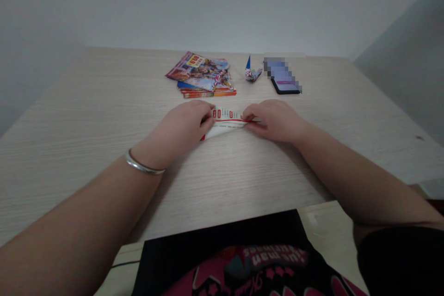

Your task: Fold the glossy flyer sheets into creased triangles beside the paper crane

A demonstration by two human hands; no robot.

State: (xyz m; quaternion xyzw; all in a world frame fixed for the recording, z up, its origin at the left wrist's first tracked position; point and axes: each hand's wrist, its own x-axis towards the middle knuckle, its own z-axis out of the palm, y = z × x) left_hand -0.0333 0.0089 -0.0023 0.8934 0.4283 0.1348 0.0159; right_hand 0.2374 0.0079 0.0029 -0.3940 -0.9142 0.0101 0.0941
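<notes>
A folded sheet of white paper with red print (226, 121) lies on the light wooden table (104, 115) in front of me. My left hand (183, 127), with a silver bangle at the wrist, pinches the paper's left end with curled fingers. My right hand (275, 120) presses and pinches its right end. Both hands rest on the tabletop and cover the ends of the sheet.
Farther back lie a fanned stack of colourful printed leaflets (203, 76), a small folded paper figure with a blue point (251, 71), and a phone (284, 81) with its screen lit. A pale wall stands behind the table. My dark printed shirt fills the bottom edge.
</notes>
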